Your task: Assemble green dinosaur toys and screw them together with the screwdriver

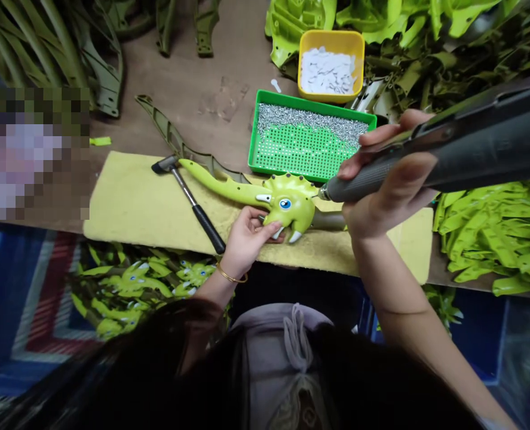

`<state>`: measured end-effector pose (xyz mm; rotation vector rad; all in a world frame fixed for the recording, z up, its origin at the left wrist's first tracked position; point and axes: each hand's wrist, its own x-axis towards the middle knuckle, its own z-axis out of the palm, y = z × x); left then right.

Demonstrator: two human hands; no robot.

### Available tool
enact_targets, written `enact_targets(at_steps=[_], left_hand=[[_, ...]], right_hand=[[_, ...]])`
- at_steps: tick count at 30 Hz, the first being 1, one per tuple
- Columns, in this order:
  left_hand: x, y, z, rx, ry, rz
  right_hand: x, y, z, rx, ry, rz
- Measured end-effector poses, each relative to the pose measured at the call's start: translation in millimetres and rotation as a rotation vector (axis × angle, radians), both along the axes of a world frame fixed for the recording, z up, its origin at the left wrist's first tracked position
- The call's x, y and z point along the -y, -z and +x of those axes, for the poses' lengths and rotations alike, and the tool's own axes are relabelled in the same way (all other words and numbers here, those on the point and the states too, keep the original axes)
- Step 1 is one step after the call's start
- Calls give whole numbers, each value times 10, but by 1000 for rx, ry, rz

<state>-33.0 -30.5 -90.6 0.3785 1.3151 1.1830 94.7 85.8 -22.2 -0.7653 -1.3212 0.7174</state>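
My left hand (247, 239) grips a lime-green plastic triceratops toy (289, 203) by its lower head, pressing it onto a yellow felt pad (125, 203). My right hand (385, 185) is wrapped around a grey electric screwdriver (372, 179), whose tip meets the back of the toy's head. The toy has a blue eye, white horns and a long tapering green tail. An olive-green plastic half-shell (188, 143) lies behind the tail. The screw point itself is hidden by the toy's frill.
A claw-less black-handled hammer (190, 200) lies on the pad. Behind stand a green mesh tray of screws (312, 137) and a yellow box of white paper slips (331, 65). Piles of green plastic parts (493, 233) surround the bench; finished toys (143, 286) lie below its front edge.
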Motion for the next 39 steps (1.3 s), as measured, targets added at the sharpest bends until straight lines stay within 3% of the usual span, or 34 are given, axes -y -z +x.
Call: enact_targets(at_steps=[4, 9, 13, 17, 19, 21, 24, 28, 31, 34, 39], left_hand=[[16, 8, -1, -9, -2, 11], [27, 8, 3, -12, -8, 20], [24, -2, 9, 0, -18, 2], [28, -2, -12, 16, 17, -8], [30, 4, -27, 28, 34, -2], [32, 11, -35, 35, 40, 5], [36, 21, -36, 38, 42, 3], [41, 26, -37, 38, 42, 1], [46, 28, -41, 30, 46, -2], [44, 36, -41, 35, 50, 4], [40, 57, -55, 84, 58, 58]], right_hand=[[86, 139, -51, 100, 20, -49], [40, 389, -40, -70, -180, -32], [66, 354, 1, -33, -221, -28], [-133, 91, -169, -122, -88, 24], [-367, 73, -301, -175, 39, 46], [-623, 190, -402, -129, 142, 3], [-884, 465, -464, 11, 122, -98], [-898, 622, -484, -19, 152, -90], [-839, 587, -510, -46, 223, -29], [-826, 494, -509, -65, 185, 0], [-584, 90, -450, -216, 77, 103]])
